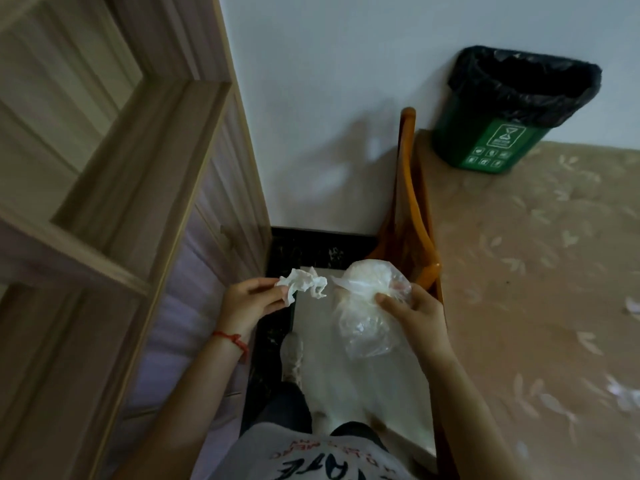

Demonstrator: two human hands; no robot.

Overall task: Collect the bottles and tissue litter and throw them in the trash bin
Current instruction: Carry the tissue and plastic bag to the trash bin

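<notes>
My left hand (251,301) pinches a crumpled white tissue (304,284) at waist height over the floor. My right hand (414,311) grips a clear plastic bag (367,313) that hangs down, with pale contents I cannot make out. A green trash bin (498,133) lined with a black bag stands on the table at the upper right, against the wall, well away from both hands. More white tissue scraps (627,398) lie near the table's right edge. No bottle is visible.
A beige patterned table (519,271) fills the right side, with an orange wooden chair (410,209) pushed against its left edge. A tall wooden shelf unit (121,168) stands on the left. I stand in the narrow gap between them, facing a white wall.
</notes>
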